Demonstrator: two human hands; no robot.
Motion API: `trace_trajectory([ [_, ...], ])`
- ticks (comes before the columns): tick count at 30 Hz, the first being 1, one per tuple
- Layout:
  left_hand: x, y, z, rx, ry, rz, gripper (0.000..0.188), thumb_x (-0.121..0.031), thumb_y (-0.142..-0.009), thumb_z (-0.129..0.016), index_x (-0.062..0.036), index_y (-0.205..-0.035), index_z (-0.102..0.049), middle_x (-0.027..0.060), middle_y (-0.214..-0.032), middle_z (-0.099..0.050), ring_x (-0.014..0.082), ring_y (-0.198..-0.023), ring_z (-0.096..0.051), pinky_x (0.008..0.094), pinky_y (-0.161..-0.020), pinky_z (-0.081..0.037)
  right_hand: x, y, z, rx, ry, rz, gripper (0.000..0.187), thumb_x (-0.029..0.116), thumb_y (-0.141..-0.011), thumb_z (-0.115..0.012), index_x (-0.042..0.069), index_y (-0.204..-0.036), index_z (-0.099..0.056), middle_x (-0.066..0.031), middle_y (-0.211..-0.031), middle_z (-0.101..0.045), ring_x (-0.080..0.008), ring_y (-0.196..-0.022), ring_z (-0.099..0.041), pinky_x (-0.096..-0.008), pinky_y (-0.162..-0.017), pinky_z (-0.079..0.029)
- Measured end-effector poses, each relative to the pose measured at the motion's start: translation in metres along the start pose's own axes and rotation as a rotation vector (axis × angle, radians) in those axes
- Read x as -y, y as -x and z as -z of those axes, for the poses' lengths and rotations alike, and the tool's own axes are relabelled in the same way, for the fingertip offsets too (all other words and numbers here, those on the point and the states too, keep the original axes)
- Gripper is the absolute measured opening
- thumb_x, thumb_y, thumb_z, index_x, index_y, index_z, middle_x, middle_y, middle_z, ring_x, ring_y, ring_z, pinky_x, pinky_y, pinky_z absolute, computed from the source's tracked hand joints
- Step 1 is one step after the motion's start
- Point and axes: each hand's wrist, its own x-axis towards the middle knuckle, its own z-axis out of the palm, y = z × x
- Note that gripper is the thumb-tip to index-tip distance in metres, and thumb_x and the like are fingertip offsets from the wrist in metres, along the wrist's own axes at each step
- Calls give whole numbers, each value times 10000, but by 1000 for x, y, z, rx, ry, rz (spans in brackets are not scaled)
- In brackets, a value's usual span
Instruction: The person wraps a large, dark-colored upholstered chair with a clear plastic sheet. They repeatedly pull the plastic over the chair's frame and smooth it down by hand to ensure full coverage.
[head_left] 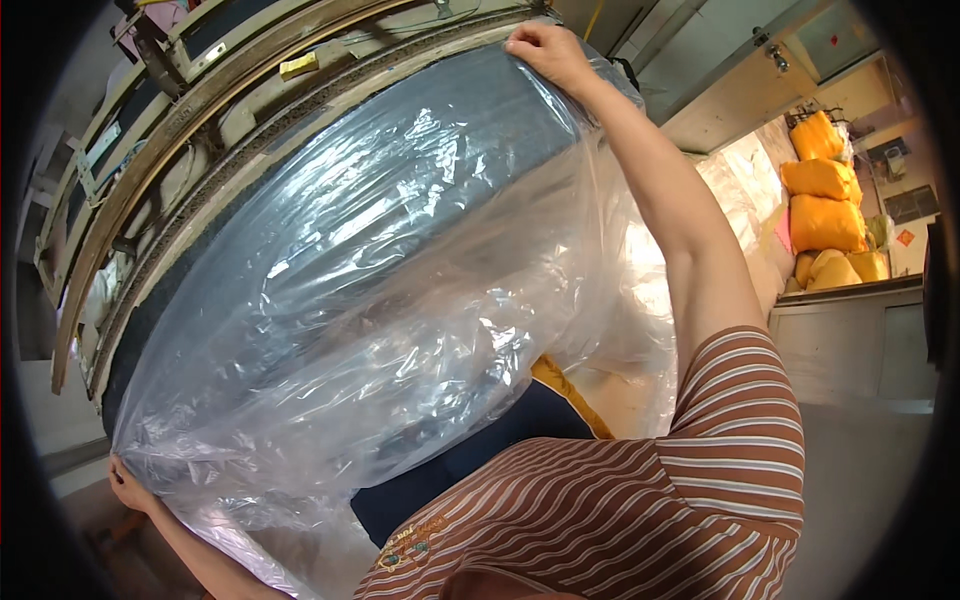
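Across the dark machine bed (152,305), clear plastic film (400,300) was already spread wide, though its near side hung loose and wrinkled, not lying flat. Orange sacks (826,222) bulged at the right, contents hidden. The right hand (550,52) pinched the film's far end; the left hand (130,485) gripped its left end.

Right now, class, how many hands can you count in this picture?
2: the left hand at the clear plastic sheet's lower-left end, the right hand at its upper-right end.
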Motion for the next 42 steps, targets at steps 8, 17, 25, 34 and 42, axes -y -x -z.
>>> trace_trajectory([
  [8, 44, 35, 154, 163, 454, 342, 465, -369, -931, -571, -85, -1300, -550, 49, -1288, -557, 178, -1155, -501, 314, -977, -363, 24, -5, -21, 54, 60, 3, 240, 343, -762, -707, 110, -802, -665, -30, -755, -661, -206, -729, -621, -347, -680, -472],
  [17, 73, 125, 224, 390, 378, 535, 536, -437, -915, -572, -113, -1333, -486, 35, -1316, -503, 172, -1195, -445, 362, -992, -312, 17, -16, -36, 140, -60, 138, 192, 280, -781, -702, 120, -867, -641, -16, -776, -621, -159, -740, -580, -308, -684, -451],
  [25, -2, 23, 133, 120, 342, -356, 434, -219, -964, -468, 22, -1323, -426, 171, -1283, -482, 266, -1154, -483, 334, -1013, -370, 48, -54, 51, -202, -1078, -41, 140, 164, -895, -576, 81, -1007, -589, -24, -861, -613, -100, -827, -576, -290, -727, -479],
  [34, -9, -84, -77, 74, 509, 133, 277, -267, -937, -587, -31, -1048, -681, 25, -999, -658, 109, -949, -557, 239, -863, -419, -66, -47, -17, -324, -538, -98, 206, 200, -833, -669, 36, -955, -649, -13, -810, -647, -84, -761, -575, -234, -730, -455],
  [42, -61, -103, -108, 190, 763, 285, 350, -286, -896, -633, -23, -1125, -664, 40, -1098, -655, 127, -995, -561, 233, -894, -409, -74, -73, -17, -271, -276, -176, 263, 263, -784, -692, 26, -898, -683, -21, -785, -646, -104, -736, -569, -253, -713, -452],
])
